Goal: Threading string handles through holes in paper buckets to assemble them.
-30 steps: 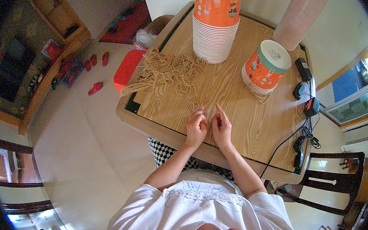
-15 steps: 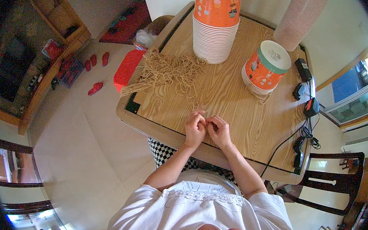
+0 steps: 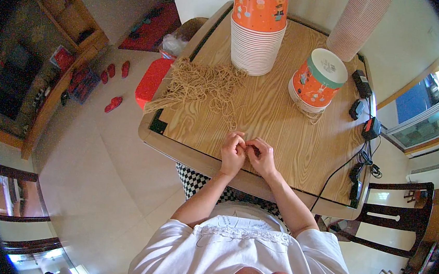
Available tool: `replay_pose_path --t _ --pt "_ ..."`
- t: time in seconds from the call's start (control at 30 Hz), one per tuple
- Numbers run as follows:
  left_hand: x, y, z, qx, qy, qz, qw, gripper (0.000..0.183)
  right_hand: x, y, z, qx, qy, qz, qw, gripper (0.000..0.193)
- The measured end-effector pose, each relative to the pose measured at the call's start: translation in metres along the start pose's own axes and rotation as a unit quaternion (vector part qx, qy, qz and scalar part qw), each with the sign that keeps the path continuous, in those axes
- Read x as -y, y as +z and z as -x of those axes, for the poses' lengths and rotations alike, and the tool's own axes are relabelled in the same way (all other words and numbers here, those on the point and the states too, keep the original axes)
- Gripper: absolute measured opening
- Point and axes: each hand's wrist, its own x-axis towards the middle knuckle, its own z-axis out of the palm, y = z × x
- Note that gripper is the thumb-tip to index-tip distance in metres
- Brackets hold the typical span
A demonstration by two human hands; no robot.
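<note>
Bench (image 3: 279,116): I have a wood-grain top before me, pale-rimmed.
Twine (image 3: 203,86): a loose tan tangle on my left, strands trailing toward me.
Tall stack (image 3: 257,43): nested paper tubs, the top one orange and green, beyond the twine.
Short stack (image 3: 316,83): upside-down tubs to my right.
Pale stack (image 3: 355,29): far right corner.
Black adapters (image 3: 361,83), cables (image 3: 366,156): along my right edge.

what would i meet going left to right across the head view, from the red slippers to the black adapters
Red slippers → twine → left hand → right hand → short cup stack → black adapters
</note>
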Motion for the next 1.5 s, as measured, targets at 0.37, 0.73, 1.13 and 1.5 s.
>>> replay_pose_path --t 0.37,0.73,1.13,1.5 --pt "0.002 0.002 0.001 0.016 -0.007 0.022 1.0 0.016 0.061 -0.02 -0.014 -0.132 -0.088 -0.061 0.985 0.02" --pt "0.014 0.009 0.002 -0.013 0.021 0.022 0.999 0.017 0.251 -0.039 -0.027 0.127 -0.532 -0.187 0.816 0.014" --pt "0.01 0.001 -0.003 -0.008 0.039 0.028 0.999 0.019 0.289 -0.047 -0.021 0.239 -0.547 -0.245 0.764 0.02" --pt "0.017 0.002 -0.002 -0.026 0.048 0.017 0.998 0.017 0.236 -0.046 0.005 0.23 -0.531 -0.149 0.802 0.014"
